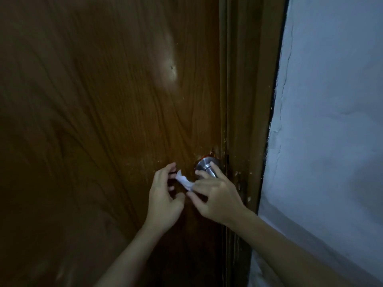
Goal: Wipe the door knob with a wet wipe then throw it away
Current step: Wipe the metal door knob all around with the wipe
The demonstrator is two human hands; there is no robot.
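A round silver door knob (204, 165) sits near the right edge of a brown wooden door (103, 110). A small crumpled white wet wipe (184, 180) hangs just left of and below the knob, stretched between both hands. My right hand (215, 195) pinches the wipe's right end, and its index and middle fingertips rest on the knob. My left hand (164, 200) holds the wipe's left end with its fingertips, thumb curled underneath. The knob's lower right part is hidden by my right fingers.
The brown door frame (244, 100) runs down the right of the door, with chipped paint specks near the knob. A pale blue-white wall (331, 121) fills the right side. The door has a small dent (172, 68) higher up.
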